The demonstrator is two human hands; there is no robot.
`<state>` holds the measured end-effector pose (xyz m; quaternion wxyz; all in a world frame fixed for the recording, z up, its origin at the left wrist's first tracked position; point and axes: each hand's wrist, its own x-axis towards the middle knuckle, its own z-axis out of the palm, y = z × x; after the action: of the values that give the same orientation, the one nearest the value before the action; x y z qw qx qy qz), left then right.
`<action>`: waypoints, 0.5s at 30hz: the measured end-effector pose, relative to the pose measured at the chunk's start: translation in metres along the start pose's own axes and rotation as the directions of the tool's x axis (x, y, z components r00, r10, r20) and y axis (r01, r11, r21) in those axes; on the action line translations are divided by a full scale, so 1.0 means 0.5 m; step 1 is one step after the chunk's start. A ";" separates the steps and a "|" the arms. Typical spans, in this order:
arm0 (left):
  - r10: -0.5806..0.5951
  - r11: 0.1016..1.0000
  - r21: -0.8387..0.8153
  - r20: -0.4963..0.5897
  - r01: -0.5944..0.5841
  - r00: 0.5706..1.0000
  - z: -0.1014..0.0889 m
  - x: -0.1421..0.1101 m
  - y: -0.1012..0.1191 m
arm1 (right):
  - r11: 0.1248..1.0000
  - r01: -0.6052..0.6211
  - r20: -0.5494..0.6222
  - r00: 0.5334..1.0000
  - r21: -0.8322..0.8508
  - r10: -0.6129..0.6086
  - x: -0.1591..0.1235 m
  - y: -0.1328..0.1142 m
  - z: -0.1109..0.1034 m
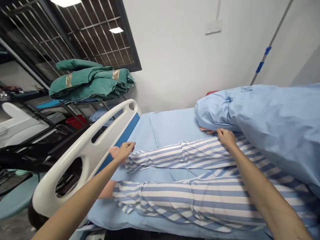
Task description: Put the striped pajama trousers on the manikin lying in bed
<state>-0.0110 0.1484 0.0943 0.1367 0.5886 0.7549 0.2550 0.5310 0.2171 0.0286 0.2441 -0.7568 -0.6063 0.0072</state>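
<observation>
Currently we're stretching both arms over the striped trousers (175, 196), which are lying lengthwise on the bed (170, 125), cuffs nearest the footboard (93, 155), legs running away from it. Our left hand (127, 150) is sitting just beside the footboard, fingers curling at the wall-side leg's cuff; we can't tell if it's pinching cloth. Our right hand (226, 137) is resting well away from the footboard, fingers bending down at the same leg's upper part; can't tell if it's pinching there either. Farther from the footboard, the blue cover (270, 113) is draping over the lying figure, whose hand (208, 130) is showing at its edge. Bare feet (107, 190) are poking out of the cuffs, near the footboard. Beyond the footboard, a green bundle (92, 80) is lying folded; a red bucket (76, 121) is standing lower down.
</observation>
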 end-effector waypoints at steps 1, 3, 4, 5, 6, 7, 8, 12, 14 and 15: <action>0.011 1.000 -0.023 -0.004 -0.011 1.000 0.013 0.000 -0.006 | 0.999 0.002 0.006 1.000 -0.048 -0.002 -0.005 -0.003 -0.003; 0.041 0.998 -0.054 0.009 -0.041 0.999 0.054 0.000 -0.016 | 0.991 0.024 0.023 1.000 -0.135 -0.021 -0.015 -0.009 -0.011; 0.040 0.998 -0.039 0.002 -0.039 0.999 0.080 0.001 -0.022 | 0.984 0.038 0.032 0.999 -0.177 -0.033 -0.021 -0.015 -0.015; 0.028 1.000 -0.002 -0.008 -0.028 1.000 0.106 0.000 -0.028 | 0.974 0.043 0.039 0.999 -0.223 -0.035 -0.028 -0.023 -0.018; 0.013 0.999 0.043 -0.017 -0.012 1.000 0.130 0.000 -0.034 | 0.961 0.040 0.038 0.999 -0.274 -0.031 -0.037 -0.035 -0.020; -0.001 0.996 0.086 -0.023 0.003 1.000 0.151 0.000 -0.039 | 0.946 0.047 0.034 0.999 -0.322 -0.038 -0.048 -0.053 -0.018; -0.010 0.993 0.118 -0.027 0.013 1.000 0.168 -0.001 -0.044 | 0.930 0.073 0.031 0.997 -0.361 -0.066 -0.062 -0.078 -0.014; -0.002 0.990 0.139 0.007 0.001 1.000 0.188 0.000 -0.052 | 0.869 0.405 0.123 0.914 -0.285 -0.386 -0.155 -0.256 0.045; -0.005 0.986 0.164 0.005 0.005 1.000 0.186 0.000 -0.054 | 0.830 0.542 0.193 0.835 -0.130 -0.515 -0.216 -0.383 0.086; -0.010 0.984 0.179 0.000 0.009 1.000 0.184 0.000 -0.055 | 0.809 0.586 0.228 0.795 -0.047 -0.562 -0.246 -0.451 0.104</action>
<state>0.0133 0.1643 0.0026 0.0847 0.5950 0.7775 0.1852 0.2766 0.1553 0.0331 0.1274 -0.5449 -0.8284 -0.0251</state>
